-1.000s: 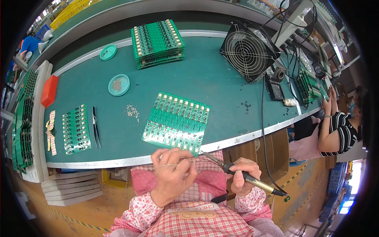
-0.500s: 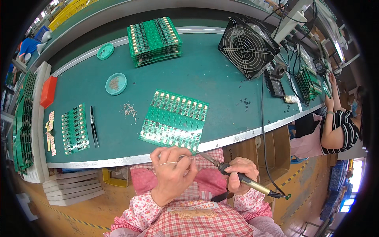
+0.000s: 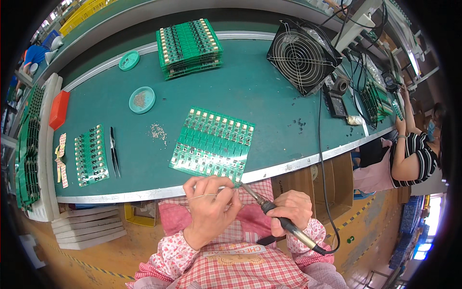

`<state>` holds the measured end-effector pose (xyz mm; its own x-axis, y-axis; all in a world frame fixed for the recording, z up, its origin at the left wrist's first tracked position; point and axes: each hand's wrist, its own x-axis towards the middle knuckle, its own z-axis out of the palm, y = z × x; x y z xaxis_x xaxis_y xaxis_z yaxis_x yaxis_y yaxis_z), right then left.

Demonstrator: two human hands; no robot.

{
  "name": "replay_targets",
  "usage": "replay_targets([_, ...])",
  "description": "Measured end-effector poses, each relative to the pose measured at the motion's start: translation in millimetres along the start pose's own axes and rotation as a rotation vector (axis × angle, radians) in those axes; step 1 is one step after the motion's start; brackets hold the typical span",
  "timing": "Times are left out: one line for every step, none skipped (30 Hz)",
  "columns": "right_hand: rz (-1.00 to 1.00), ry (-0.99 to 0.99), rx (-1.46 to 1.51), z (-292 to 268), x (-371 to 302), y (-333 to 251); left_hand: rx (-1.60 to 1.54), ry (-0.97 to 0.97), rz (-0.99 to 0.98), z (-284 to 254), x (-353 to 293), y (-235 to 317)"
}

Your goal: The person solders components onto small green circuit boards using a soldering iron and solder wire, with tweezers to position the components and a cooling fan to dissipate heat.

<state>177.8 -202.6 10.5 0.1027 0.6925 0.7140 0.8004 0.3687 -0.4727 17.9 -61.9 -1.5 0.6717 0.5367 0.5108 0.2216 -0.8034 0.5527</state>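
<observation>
My right hand (image 3: 292, 212) is closed round the handle of a soldering iron (image 3: 284, 222), its cord running off to the right. The iron's tip meets the near right corner of a green circuit board panel (image 3: 211, 144), which lies at the table's front edge with its corner jutting past it. Thin solder wire (image 3: 202, 196) is pinched in my left hand (image 3: 211, 204), and the fingertips are close beside that same corner. Rows of small white and black parts cover the panel. Whether the wire touches the tip is too small to make out.
Behind the panel stand a stack of boards (image 3: 189, 48) and a black fan (image 3: 303, 58). To the left are tweezers (image 3: 114, 151), a smaller board (image 3: 91, 156), a teal dish (image 3: 142, 99) and a red box (image 3: 58, 110). A co-worker (image 3: 414, 159) sits at right.
My right hand has turned the soldering iron slightly, its rear end swinging down and left. The cord now bends differently. My left hand and the panel stay nearly where they were.
</observation>
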Motion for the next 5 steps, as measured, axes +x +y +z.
replay_targets([0.021, -0.009, 0.016, -0.9, -1.9, 1.4, 0.0, 0.001, 0.001, -0.2, 0.1, -0.1])
replay_targets([0.042, -0.017, 0.032, -1.2, -3.4, 2.3, -0.004, 0.0, 0.001, -0.6, 0.1, 0.1])
replay_targets([0.04, -0.017, 0.032, -1.0, -4.6, 2.7, -0.007, -0.002, 0.001, -1.2, 0.2, 0.2])
replay_targets([0.06, 0.001, 0.05, -0.6, -6.0, 3.1, -0.008, -0.002, 0.0, -1.8, 0.4, 0.5])
replay_targets([0.082, 0.022, 0.068, 0.3, -8.4, 3.5, -0.008, -0.004, 0.001, -2.1, 0.4, 0.5])
